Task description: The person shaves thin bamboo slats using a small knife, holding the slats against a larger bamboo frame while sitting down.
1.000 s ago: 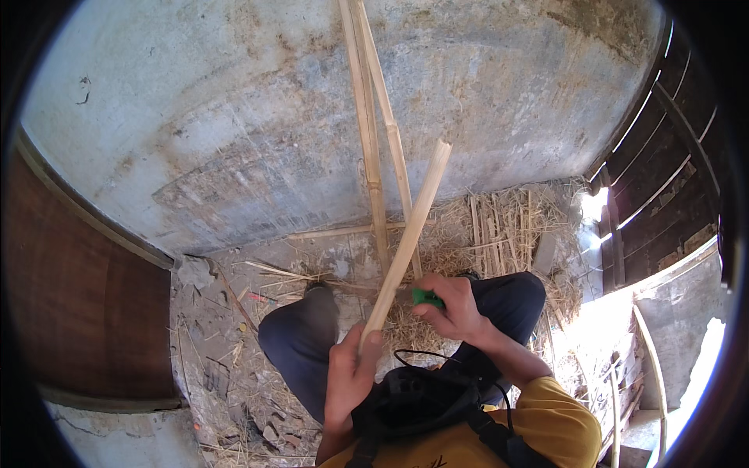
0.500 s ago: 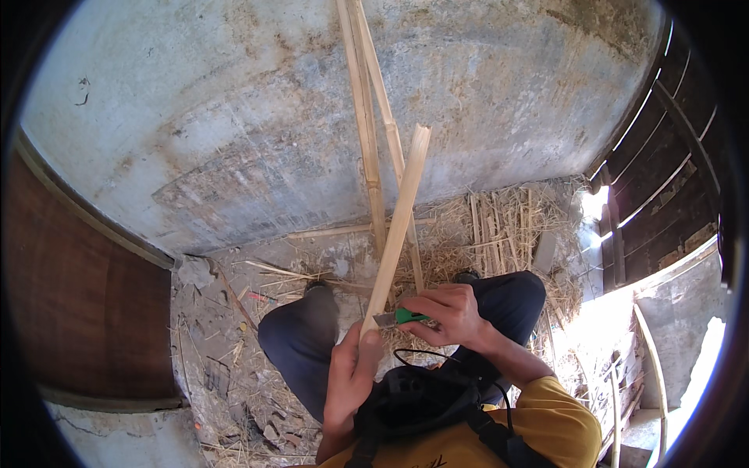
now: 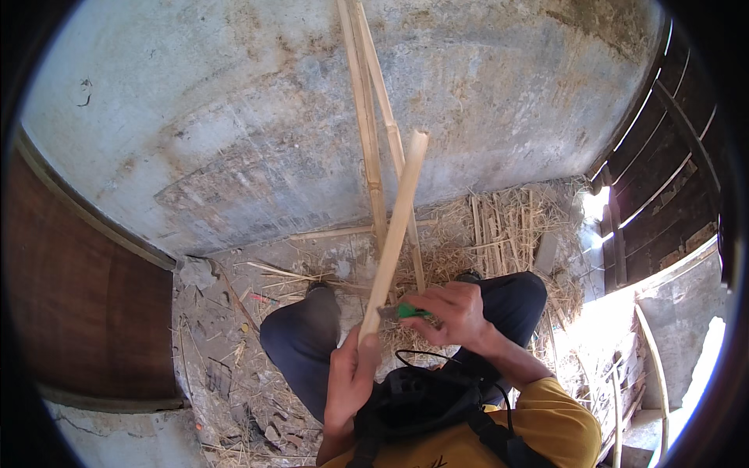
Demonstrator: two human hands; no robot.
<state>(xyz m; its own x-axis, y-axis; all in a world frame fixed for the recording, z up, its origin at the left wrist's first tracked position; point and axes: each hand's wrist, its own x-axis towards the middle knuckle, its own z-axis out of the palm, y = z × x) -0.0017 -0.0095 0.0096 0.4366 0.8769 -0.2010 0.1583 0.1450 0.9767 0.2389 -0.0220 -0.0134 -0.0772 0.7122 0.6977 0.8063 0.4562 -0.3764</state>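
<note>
My left hand (image 3: 353, 371) is closed around the lower end of a pale split bamboo strip (image 3: 396, 234). The strip slants up and slightly right, its far end in front of the wall. My right hand (image 3: 446, 313) grips a knife by its green handle (image 3: 410, 310). The short blade (image 3: 388, 313) meets the strip's right edge just above my left thumb. I cannot tell how deep the blade sits. Both hands are between my bent knees, above a black bag (image 3: 413, 402) at my waist.
Two long bamboo pieces (image 3: 363, 117) lean against the stained wall (image 3: 257, 117). Thin sticks (image 3: 491, 230) lie in straw at the wall's foot. Shavings and debris (image 3: 265, 421) litter the floor. A brown wooden panel (image 3: 94, 296) stands left; dark slats (image 3: 663, 171) are at right.
The strip's far end has dipped and shifted slightly left. The knife has turned a little while staying against the strip. Both hands keep their grips.
</note>
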